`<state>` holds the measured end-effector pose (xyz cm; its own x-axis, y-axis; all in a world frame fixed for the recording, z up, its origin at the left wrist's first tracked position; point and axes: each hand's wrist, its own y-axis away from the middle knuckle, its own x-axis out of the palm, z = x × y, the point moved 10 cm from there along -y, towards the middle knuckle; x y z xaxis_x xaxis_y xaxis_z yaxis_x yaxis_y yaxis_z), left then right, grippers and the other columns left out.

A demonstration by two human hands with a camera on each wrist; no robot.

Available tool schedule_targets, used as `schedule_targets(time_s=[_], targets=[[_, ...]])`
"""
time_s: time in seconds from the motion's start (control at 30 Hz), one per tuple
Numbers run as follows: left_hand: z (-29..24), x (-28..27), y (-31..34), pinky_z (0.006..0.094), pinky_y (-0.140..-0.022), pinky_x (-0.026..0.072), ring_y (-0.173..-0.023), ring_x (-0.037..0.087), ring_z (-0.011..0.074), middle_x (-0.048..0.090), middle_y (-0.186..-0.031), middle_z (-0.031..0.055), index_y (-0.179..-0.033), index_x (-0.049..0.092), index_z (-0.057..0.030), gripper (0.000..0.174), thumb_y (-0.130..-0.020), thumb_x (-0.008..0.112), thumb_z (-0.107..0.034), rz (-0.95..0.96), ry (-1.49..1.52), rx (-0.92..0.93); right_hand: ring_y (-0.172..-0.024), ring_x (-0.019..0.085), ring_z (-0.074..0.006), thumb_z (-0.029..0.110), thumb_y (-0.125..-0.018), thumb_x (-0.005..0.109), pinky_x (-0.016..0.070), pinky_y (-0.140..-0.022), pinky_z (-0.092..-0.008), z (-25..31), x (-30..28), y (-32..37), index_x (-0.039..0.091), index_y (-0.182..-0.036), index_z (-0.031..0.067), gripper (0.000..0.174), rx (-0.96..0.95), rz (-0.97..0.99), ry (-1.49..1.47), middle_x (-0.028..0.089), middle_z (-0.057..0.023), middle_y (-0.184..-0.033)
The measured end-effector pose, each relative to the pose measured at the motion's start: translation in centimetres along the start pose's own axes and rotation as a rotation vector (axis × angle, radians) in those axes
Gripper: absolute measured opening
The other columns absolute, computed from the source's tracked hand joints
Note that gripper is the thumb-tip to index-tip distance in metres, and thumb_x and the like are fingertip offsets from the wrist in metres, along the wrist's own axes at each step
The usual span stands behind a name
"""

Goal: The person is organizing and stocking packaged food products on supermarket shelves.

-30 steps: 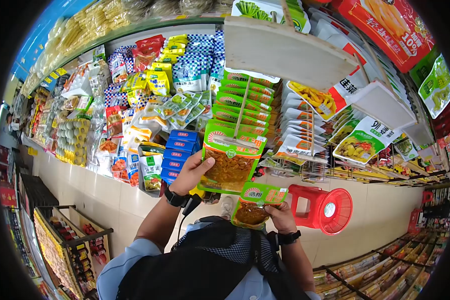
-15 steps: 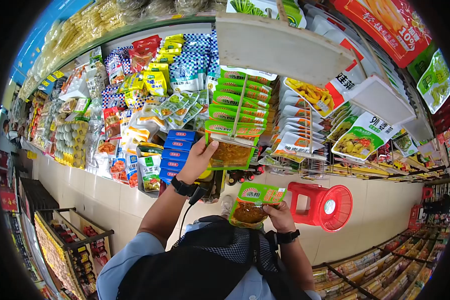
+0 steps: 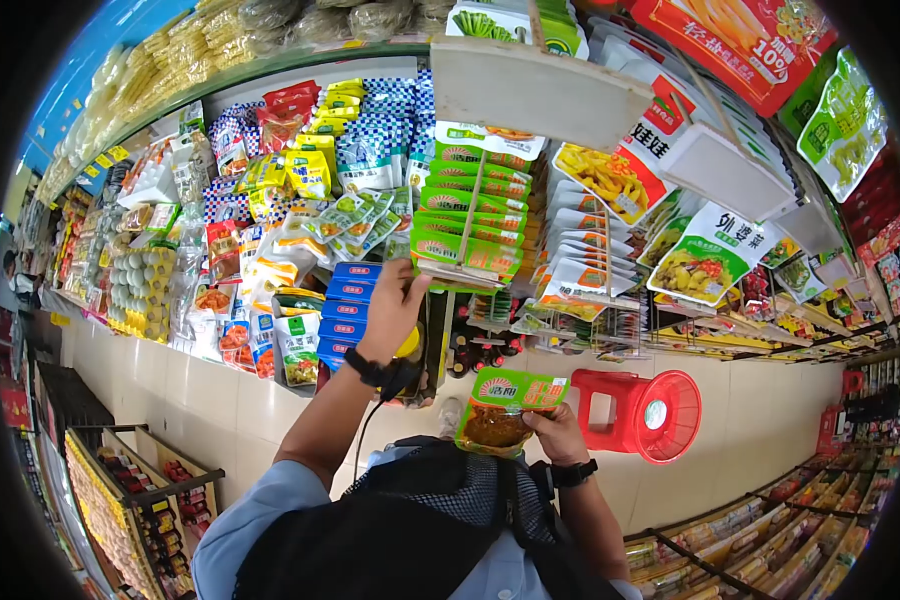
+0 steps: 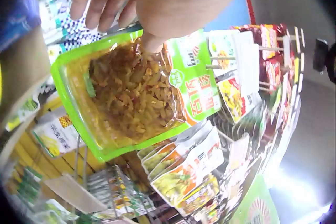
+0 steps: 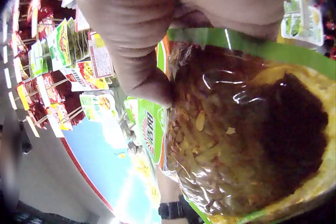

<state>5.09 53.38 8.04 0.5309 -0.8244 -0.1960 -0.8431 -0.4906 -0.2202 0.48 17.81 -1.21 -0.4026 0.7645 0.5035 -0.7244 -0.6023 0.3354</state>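
My right hand [image 3: 560, 437] pinches a green-edged packet of pickled vegetables [image 3: 498, 418] in front of my body. Up close in the right wrist view, the thumb presses the clear side of this packet [image 5: 220, 124], and brown contents show through. My left hand [image 3: 392, 312] is at the rack beside a row of similar green packets [image 3: 467, 235]. In the left wrist view, a pickled vegetable packet [image 4: 131, 92] faces the camera. The left thumb overlaps its front, while the other fingers [image 4: 107, 8] extend loosely past its edge, not curled round it.
Blue boxes [image 3: 346, 312] are stacked left of the left hand. A blank sign board [image 3: 540, 90] juts over the green packets. White packets [image 3: 580, 255] hang to their right. A red plastic stool [image 3: 610, 410] stands on the floor, and a wooden display rack [image 3: 155, 490] is at lower left.
The left hand has carried its packet away from my body to the rack and loosened its fingers from it, shifting slightly left. The right hand stays put with its packet.
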Motion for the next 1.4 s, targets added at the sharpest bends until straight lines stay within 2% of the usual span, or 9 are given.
schedule_targets(time_s=[0.03,0.13,0.2,0.27,0.33,0.57,0.73,0.93,1.4], targets=[[-3.4,-1.6,1.5,0.0395,-0.091,0.0515,-0.108,0.064,0.0303,0.065,-0.116,0.0185,-0.127,0.055,0.0048,0.042,-0.099,0.074,-0.020,-0.150,-0.494,0.245,-0.105,0.071,-0.0135,0.000,-0.094,0.073,0.0535,-0.099,-0.0324,0.4,0.1,0.0,0.075,-0.119,0.0043,0.026,-0.008,-0.004,-0.004,0.077,-0.0030,-0.115],[-4.4,-1.4,5.3,0.0392,-0.091,0.0508,-0.106,0.062,0.0274,0.063,-0.118,0.0163,-0.130,0.056,0.0029,0.041,-0.102,0.070,-0.023,0.006,-0.354,0.162,-0.104,0.071,-0.0136,0.000,-0.094,0.072,0.0533,-0.099,-0.0327,2.3,0.8,-0.2,0.075,-0.120,0.0042,0.026,-0.031,-0.040,0.043,0.077,-0.0025,-0.115],[-1.9,2.7,8.9,0.0333,-0.096,0.0498,-0.113,0.062,0.0200,0.066,-0.125,0.0118,-0.143,0.052,-0.0009,0.048,-0.106,0.064,-0.030,0.471,0.016,-0.320,-0.104,0.070,-0.0132,0.000,-0.095,0.071,0.0529,-0.099,-0.0322,2.9,1.4,-0.8,0.074,-0.120,0.0041,0.026,-0.033,-0.052,0.089,0.076,-0.0015,-0.114],[-2.0,6.8,11.9,0.0280,-0.092,0.0511,-0.110,0.062,0.0113,0.069,-0.122,0.0056,-0.146,0.051,-0.0023,0.051,-0.107,0.062,-0.034,0.707,0.447,-0.350,-0.106,0.067,-0.0114,0.006,-0.098,0.070,0.0517,-0.098,-0.0299,4.1,2.7,-1.4,0.073,-0.119,0.0024,0.022,-0.078,-0.075,0.215,0.074,-0.0004,-0.115],[-3.2,8.1,12.7,0.0283,-0.090,0.0530,-0.107,0.063,0.0101,0.068,-0.124,0.0044,-0.144,0.051,0.0002,0.046,-0.108,0.062,-0.025,0.795,0.289,-0.346,-0.107,0.066,-0.0112,0.009,-0.099,0.069,0.0511,-0.098,-0.0290,2.7,2.4,-2.3,0.071,-0.122,0.0017,0.023,-0.012,-0.026,0.346,0.073,-0.0012,-0.117],[-1.2,7.1,12.4,0.0262,-0.076,0.0494,-0.086,0.059,0.0051,0.071,-0.096,-0.0035,-0.122,0.071,-0.0026,0.032,-0.108,0.062,-0.030,0.575,0.260,-0.460,-0.116,0.063,-0.0133,0.012,-0.104,0.060,0.0506,-0.101,-0.0318,3.1,4.6,-2.3,0.062,-0.133,0.0042,0.031,-0.041,-0.054,0.310,0.069,-0.0035,-0.127],[-0.1,4.2,9.3,0.0275,-0.092,0.0518,-0.098,0.064,0.0074,0.073,-0.105,-0.0023,-0.123,0.071,-0.0013,0.033,-0.108,0.063,-0.029,0.470,0.311,-0.398,-0.113,0.066,-0.0201,0.011,-0.107,0.050,0.0540,-0.102,-0.0392,2.6,2.1,-1.8,0.061,-0.123,0.0011,0.022,-0.057,-0.062,0.102,0.069,-0.0092,-0.117],[-5.1,2.1,2.5,0.0287,-0.091,0.0523,-0.099,0.065,0.0082,0.076,-0.108,0.0016,-0.122,0.072,-0.0006,0.033,-0.108,0.063,-0.029,0.440,0.238,-0.140,-0.107,0.070,-0.0228,0.013,-0.109,0.051,0.0563,-0.099,-0.0380,1.7,0.0,-0.6,0.061,-0.124,-0.0011,0.023,0.006,-0.094,0.061,0.071,-0.0130,-0.117],[-5.8,1.4,-0.3,0.0270,-0.082,0.0512,-0.091,0.063,0.0059,0.075,-0.103,-0.0004,-0.116,0.073,-0.0006,0.021,-0.106,0.065,-0.017,0.332,0.221,-0.074,-0.104,0.072,-0.0229,0.013,-0.108,0.053,0.0569,-0.096,-0.0373,0.9,-1.5,-2.4,0.064,-0.121,0.0007,0.022,0.070,-0.119,-0.025,0.072,-0.0120,-0.114]])
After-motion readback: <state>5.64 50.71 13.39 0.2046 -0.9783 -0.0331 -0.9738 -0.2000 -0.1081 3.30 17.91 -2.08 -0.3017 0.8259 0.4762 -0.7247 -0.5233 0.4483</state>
